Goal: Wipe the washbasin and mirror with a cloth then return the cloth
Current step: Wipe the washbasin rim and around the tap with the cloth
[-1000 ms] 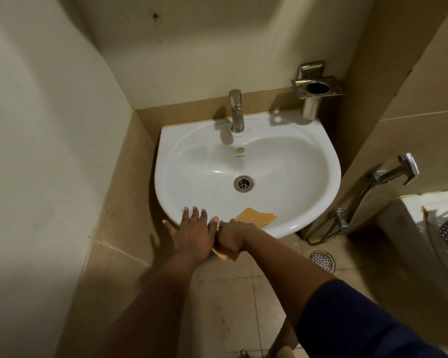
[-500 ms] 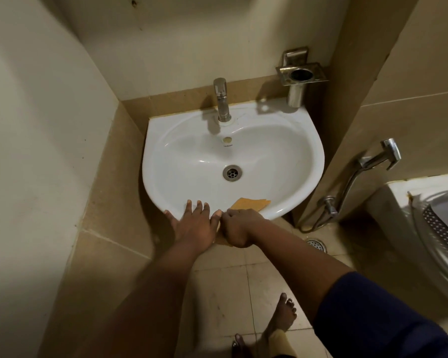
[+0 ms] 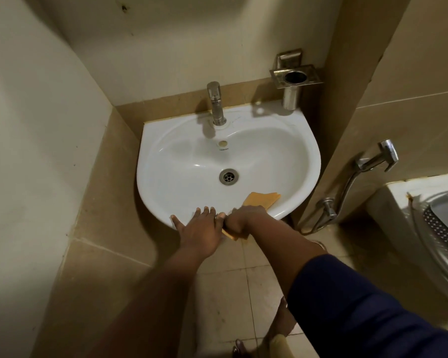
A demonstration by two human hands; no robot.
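A white washbasin (image 3: 181, 161) is fixed in the corner, with a chrome tap (image 3: 216, 103) at its back and a drain (image 3: 229, 176) in the middle. An orange cloth (image 3: 263, 198) lies folded over the basin's front rim, part inside the bowl and part hanging below the edge. My right hand (image 3: 243, 222) grips the cloth at the rim. Beside it, my left hand (image 3: 201, 231) rests flat on the front rim with fingers spread. No mirror is in view.
A steel cup holder (image 3: 294, 78) is mounted on the wall right of the tap. A hand spray (image 3: 378, 157) with hose hangs on the right wall. A white toilet cistern (image 3: 398, 200) stands at the right edge. Tiled floor and my bare feet (image 3: 282, 324) lie below.
The view shifted slightly. My right hand has drawn the cloth a little along the front rim, and more of it hangs below the edge; my left hand stays on the rim.
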